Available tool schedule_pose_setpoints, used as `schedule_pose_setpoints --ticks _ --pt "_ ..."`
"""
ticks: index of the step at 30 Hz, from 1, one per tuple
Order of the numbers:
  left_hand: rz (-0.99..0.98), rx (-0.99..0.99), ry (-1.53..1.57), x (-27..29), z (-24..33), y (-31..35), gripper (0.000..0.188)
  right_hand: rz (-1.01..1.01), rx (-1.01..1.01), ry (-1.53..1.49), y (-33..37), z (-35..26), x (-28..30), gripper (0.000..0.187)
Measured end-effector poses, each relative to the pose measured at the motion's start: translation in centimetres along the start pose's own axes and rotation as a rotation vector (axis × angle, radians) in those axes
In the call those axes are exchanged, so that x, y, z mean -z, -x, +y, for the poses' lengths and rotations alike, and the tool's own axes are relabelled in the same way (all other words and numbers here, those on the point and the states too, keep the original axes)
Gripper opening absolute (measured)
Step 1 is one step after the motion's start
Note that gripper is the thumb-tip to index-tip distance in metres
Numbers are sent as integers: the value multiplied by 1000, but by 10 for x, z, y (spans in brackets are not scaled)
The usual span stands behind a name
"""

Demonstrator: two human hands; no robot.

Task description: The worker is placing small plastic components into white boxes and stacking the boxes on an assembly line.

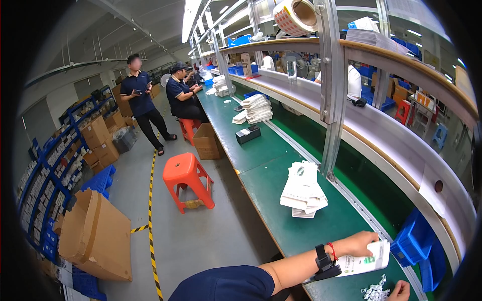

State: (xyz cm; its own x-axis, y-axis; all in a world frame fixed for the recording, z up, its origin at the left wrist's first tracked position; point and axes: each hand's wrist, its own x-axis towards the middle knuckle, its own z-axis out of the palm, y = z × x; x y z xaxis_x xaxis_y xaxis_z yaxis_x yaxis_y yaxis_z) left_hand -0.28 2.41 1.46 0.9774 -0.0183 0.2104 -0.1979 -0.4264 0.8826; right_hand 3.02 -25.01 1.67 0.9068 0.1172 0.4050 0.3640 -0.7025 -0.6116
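My left hand [364,244] is closed over the upper edge of a flat white package [379,255] with green print, on the green workbench [266,170]. A black wrist device and a red cord circle that wrist. Close by, at the lower edge of the view, lies a pile of small white plastic pieces [375,289]. My right hand [400,291] is beside this pile, its fingers curled together. Whatever it may pinch is too small to make out. Farther along the bench rests an uneven stack of white packages [303,188].
More white packages [256,108] and a black box [248,134] lie farther up the bench. Blue bins [414,238] stand at the right under a shelf rail. An orange stool [183,173] and a large carton [95,236] occupy the floor. Two people are beyond.
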Motion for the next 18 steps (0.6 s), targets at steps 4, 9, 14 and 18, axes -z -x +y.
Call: schedule_pose_setpoints --ticks 4,9,14,18 --pt "56 67 662 12 -9 -8 23 348 24 -118 -3 10 -4 24" --pt "74 121 1131 7 -2 -10 30 89 -227 -602 3 4 5 26" --pt "-79 214 1152 -27 16 -9 38 -426 -95 -1015 13 -16 9 37" --pt "-36 96 1026 -48 5 -4 41 -579 -186 -1056 21 -40 6 30"
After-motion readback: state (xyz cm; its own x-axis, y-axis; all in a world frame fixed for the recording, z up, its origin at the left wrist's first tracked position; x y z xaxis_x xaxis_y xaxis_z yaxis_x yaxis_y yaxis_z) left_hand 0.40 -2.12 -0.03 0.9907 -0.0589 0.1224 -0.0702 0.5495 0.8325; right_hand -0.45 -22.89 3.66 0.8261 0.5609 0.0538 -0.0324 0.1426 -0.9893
